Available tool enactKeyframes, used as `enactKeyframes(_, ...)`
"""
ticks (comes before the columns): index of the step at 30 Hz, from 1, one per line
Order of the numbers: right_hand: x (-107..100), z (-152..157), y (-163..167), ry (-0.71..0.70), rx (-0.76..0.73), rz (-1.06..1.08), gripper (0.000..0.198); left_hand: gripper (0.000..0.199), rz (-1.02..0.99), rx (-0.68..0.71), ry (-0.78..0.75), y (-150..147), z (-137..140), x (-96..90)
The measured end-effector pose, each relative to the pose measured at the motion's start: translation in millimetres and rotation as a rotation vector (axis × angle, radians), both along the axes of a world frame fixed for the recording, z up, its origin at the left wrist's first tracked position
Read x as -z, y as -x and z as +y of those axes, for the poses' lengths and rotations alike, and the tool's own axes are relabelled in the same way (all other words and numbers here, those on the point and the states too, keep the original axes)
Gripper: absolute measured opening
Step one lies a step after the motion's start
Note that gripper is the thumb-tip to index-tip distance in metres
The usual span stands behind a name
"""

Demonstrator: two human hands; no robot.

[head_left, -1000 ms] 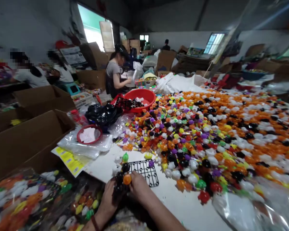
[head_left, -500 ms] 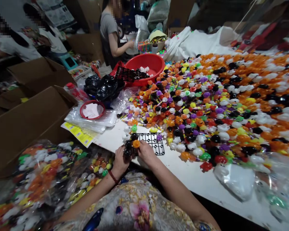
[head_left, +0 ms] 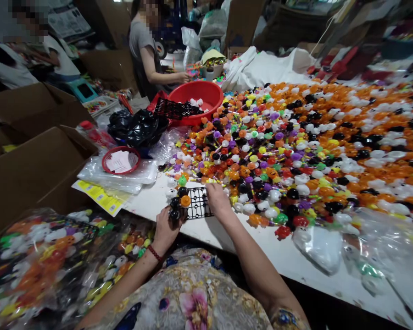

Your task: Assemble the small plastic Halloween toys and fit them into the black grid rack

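Observation:
My left hand (head_left: pixel 167 229) is closed round a bunch of small toys with black and orange heads (head_left: pixel 175 206), held upright at the table's near edge. What is below the heads is hidden by my fingers. Just right of the bunch, a black plastic grid (head_left: pixel 197 201) lies on the white table. Over the grid's right end is my right hand (head_left: pixel 219 201), fingers curled down; whatever they hold is hidden. A green head (head_left: pixel 182 180) and a white head (head_left: pixel 170 193) sit just behind the bunch.
A large heap of coloured toy heads (head_left: pixel 296 151) covers the table to the right. Farther back stands a red basin (head_left: pixel 211 94) with black grids across it. To the left are a small red basket (head_left: pixel 120 160), clear bags and a cardboard box (head_left: pixel 30 178). A person (head_left: pixel 147 55) works behind.
My right hand has moved away from the bunch to the right, over the grid's right end, where a purple piece lay. My left hand keeps its hold. The whole view has shifted slightly.

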State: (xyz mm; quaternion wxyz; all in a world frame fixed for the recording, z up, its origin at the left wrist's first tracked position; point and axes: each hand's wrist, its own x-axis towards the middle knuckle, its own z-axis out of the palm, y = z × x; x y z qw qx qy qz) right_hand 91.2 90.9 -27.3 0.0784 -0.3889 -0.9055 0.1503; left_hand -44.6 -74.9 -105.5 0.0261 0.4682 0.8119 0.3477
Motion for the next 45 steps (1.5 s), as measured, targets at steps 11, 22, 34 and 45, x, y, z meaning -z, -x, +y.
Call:
enactKeyframes(11,-8,48,22,-0.036,0.141,-0.240,0.030,0.035,-0.028,-0.006,-0.072,0,-5,2.6)
enactKeyframes(22,-1,1,-12,-0.044,0.134,-0.071,0.039,0.045,-0.058,0.201,-0.117,16,-29,-11.1)
enactKeyframes(34,22,-47,-32,0.235,0.008,0.337,0.025,0.059,0.139,0.233,-0.217,13,-45,-55.1)
enactKeyframes(45,43,-71,-5,0.480,-0.199,0.570,0.013,0.060,0.337,0.501,-0.168,23,-22,-75.9)
